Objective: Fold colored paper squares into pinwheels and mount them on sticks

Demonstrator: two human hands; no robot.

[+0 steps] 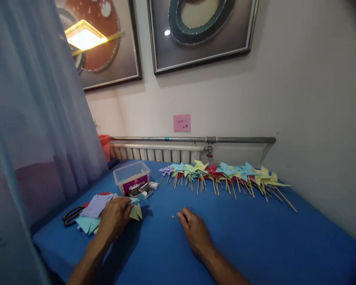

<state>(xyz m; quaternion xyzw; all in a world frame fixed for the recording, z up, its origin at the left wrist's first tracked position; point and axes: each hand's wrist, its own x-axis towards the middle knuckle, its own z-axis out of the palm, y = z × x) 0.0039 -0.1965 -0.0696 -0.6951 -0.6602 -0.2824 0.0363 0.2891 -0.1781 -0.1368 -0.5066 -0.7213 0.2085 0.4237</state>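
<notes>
My left hand (116, 215) is over a pile of cut paper sheets, its fingers closed on a light blue piece of paper (140, 199). Beneath and beside it lie a purple sheet (97, 206), a turquoise sheet (88, 224) and a pale green piece (135, 212). My right hand (194, 229) rests on the blue cloth with fingers curled together; whether anything is inside is hidden. Just left of its thumb sits a tiny white item (172, 216), too small to name.
Black-handled scissors (72, 215) stick out from the paper pile. Behind it stand a clear plastic box (132, 176) and small open boxes (142, 190). Several paper pinwheels on sticks (225, 170) line the back of the blue-covered table (172, 253). A curtain (41, 118) hangs left.
</notes>
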